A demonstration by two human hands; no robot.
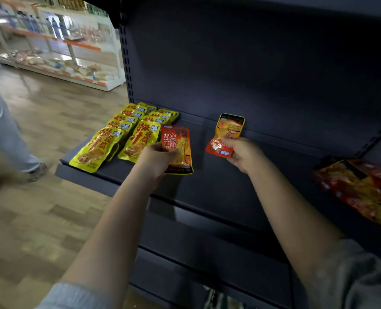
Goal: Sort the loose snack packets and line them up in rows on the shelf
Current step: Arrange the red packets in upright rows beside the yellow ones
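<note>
Shelf (pixel 218 175): carries all packets; back panel behind.
Two rows of packets (pixel 118 134): left end of shelf, side by side, running front to back.
Left hand (pixel 156 157): over shelf front, just right of the rows, holding a packet (pixel 178 146).
Right hand (pixel 243 152): further right, holding a second packet (pixel 227 132) nearer the back panel.
Loose pile (pixel 363 188): far right.

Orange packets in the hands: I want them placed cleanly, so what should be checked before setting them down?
1. Left hand grips its orange packet: ok.
2. Right hand grips the second orange packet: ok.
3. Yellow packets already lined in two rows: ok.
4. Bare shelf beside the rows: ok.
5. Both held packets facing alike: not ok.
6. Loose pile sorted: not ok.
</note>
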